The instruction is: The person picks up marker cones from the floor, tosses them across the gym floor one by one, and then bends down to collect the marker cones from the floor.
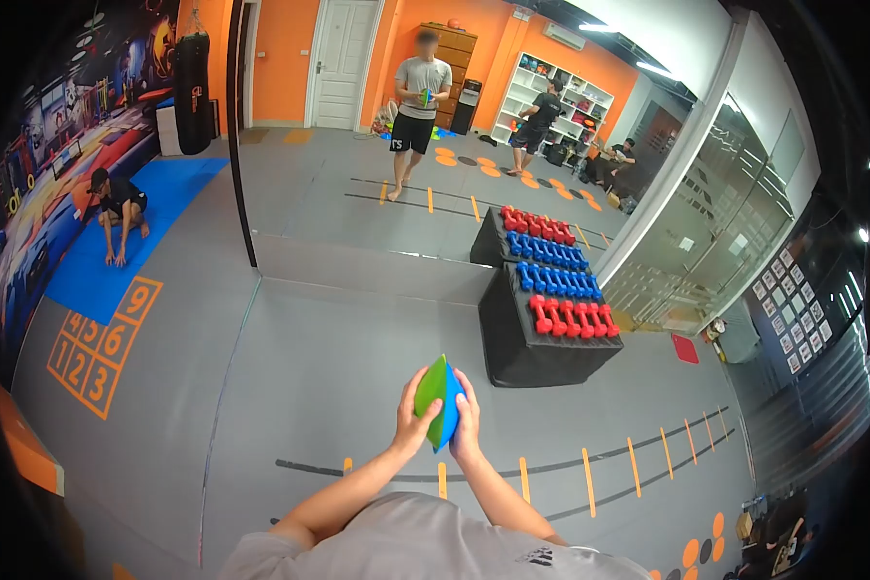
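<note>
A green and blue object (439, 404) with pointed ends is held upright in front of my chest, between both hands. My left hand (413, 411) presses on its green side, thumb across the front. On the blue side, my right hand (466, 416) grips it with the thumb towards the front. The palms and some fingers are hidden behind the object. A large mirror (358, 232) ahead reflects a person in a grey shirt holding the same object.
A black box (512, 338) bearing red and blue dumbbells (559, 282) stands ahead to the right, against the mirror. Another person (118, 208) crouches on a blue mat (174, 208) at the left. A punching bag (192, 94) hangs there. Ladder markings (590, 481) cross the floor.
</note>
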The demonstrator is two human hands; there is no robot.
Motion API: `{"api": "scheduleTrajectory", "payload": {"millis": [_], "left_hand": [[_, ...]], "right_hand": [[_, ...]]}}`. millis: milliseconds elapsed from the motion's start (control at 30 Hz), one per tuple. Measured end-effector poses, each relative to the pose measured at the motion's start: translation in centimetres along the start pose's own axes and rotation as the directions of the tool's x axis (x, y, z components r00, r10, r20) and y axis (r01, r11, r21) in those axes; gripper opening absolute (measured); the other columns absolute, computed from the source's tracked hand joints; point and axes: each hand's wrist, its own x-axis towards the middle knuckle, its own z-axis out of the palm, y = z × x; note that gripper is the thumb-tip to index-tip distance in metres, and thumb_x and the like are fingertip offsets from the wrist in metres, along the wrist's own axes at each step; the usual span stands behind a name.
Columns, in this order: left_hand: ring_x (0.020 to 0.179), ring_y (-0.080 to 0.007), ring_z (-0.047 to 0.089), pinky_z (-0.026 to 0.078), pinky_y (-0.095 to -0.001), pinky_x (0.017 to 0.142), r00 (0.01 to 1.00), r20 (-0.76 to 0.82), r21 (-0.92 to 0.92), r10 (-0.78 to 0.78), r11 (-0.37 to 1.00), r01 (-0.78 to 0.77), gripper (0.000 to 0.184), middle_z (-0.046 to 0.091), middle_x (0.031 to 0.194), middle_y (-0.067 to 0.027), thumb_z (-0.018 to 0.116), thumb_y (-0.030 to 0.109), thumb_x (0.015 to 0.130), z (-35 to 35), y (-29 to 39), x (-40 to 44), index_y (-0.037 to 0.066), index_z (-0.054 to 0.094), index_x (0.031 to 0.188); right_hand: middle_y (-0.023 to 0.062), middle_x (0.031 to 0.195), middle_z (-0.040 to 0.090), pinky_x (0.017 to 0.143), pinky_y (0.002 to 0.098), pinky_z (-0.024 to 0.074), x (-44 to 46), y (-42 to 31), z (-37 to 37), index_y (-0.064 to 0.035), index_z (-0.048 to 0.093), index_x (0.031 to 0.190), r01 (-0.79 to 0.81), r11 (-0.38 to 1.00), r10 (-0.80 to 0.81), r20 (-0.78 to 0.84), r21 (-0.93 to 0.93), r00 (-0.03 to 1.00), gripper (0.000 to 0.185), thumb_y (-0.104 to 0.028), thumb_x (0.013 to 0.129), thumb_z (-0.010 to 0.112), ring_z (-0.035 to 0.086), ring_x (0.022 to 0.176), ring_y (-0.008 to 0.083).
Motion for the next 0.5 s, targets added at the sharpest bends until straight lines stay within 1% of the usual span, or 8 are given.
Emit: {"api": "scheduleTrajectory", "payload": {"millis": [33,67,267,333,367,467,500], "left_hand": [[0.126,-0.0280,0.043,0.035,-0.0388,0.104,1.000,-0.006,-0.029,0.020,0.999,-0.020,0.069,0.045,0.133,-0.0152,0.067,0.035,0.083,-0.2,0.1,1.4,0.006,0.039,0.138],[0.125,-0.0287,0.044,0.036,-0.0398,0.103,0.996,-0.016,-0.006,0.082,0.997,-0.082,0.075,0.046,0.132,-0.0163,0.070,0.039,0.079,-0.5,-0.6,2.6,0.002,0.039,0.137],[0.122,-0.0292,0.047,0.039,-0.0400,0.101,0.998,-0.059,-0.086,0.016,0.996,-0.021,0.086,0.047,0.130,-0.0176,0.077,0.045,0.072,-3.3,-2.5,6.8,-0.001,0.040,0.135],[0.121,-0.0292,0.048,0.040,-0.0400,0.100,0.994,-0.109,-0.054,0.015,0.998,-0.021,0.086,0.047,0.129,-0.0178,0.077,0.046,0.071,-4.3,-2.9,8.0,-0.001,0.041,0.134],[0.120,-0.0292,0.048,0.040,-0.0399,0.100,0.991,-0.136,-0.040,0.016,0.999,-0.022,0.087,0.048,0.128,-0.0179,0.077,0.046,0.071,-4.6,-3.0,8.6,-0.001,0.041,0.134],[0.119,-0.0296,0.049,0.041,-0.0399,0.099,0.984,-0.174,0.082,0.035,0.996,-0.021,0.086,0.049,0.127,-0.0182,0.077,0.046,0.070,-5.4,-4.2,10.9,-0.001,0.042,0.133],[0.119,-0.0298,0.049,0.041,-0.0400,0.099,0.984,-0.178,0.081,0.026,0.997,-0.012,0.087,0.049,0.127,-0.0182,0.078,0.045,0.070,-5.5,-4.5,11.7,-0.001,0.042,0.133]], "right_hand": [[0.0149,0.136,0.046,0.107,0.0339,0.0313,1.5,0.0,0.6,-0.0002,0.043,0.136,0.020,1.000,-0.020,0.010,-0.004,1.000,0.055,-0.031,0.092,0.052,0.043,0.126,0.0233],[0.0149,0.136,0.047,0.106,0.0340,0.0317,2.7,0.1,1.0,0.0000,0.043,0.136,0.036,0.999,-0.035,0.017,-0.009,0.999,0.055,-0.032,0.091,0.053,0.043,0.126,0.0232],[0.0154,0.134,0.049,0.106,0.0351,0.0322,7.2,2.6,3.3,0.0012,0.044,0.135,0.031,0.997,-0.029,0.036,-0.068,0.999,0.060,-0.037,0.089,0.055,0.045,0.124,0.0236],[0.0158,0.133,0.050,0.106,0.0356,0.0326,8.8,4.0,3.9,0.0020,0.045,0.134,0.042,0.992,-0.036,0.057,-0.121,0.998,0.062,-0.039,0.089,0.055,0.046,0.124,0.0239],[0.0161,0.133,0.050,0.106,0.0358,0.0331,9.4,4.3,4.1,0.0024,0.045,0.134,0.036,0.992,-0.029,0.059,-0.122,0.998,0.062,-0.039,0.089,0.055,0.046,0.124,0.0241],[0.0166,0.133,0.050,0.105,0.0365,0.0342,12.7,5.3,5.0,0.0034,0.046,0.133,0.053,0.990,-0.042,0.090,-0.130,0.995,0.062,-0.038,0.089,0.055,0.046,0.124,0.0249],[0.0167,0.134,0.050,0.105,0.0367,0.0344,13.7,5.7,4.7,0.0037,0.045,0.133,0.064,0.988,-0.049,0.102,-0.143,0.994,0.061,-0.038,0.089,0.055,0.046,0.124,0.0252]]}}
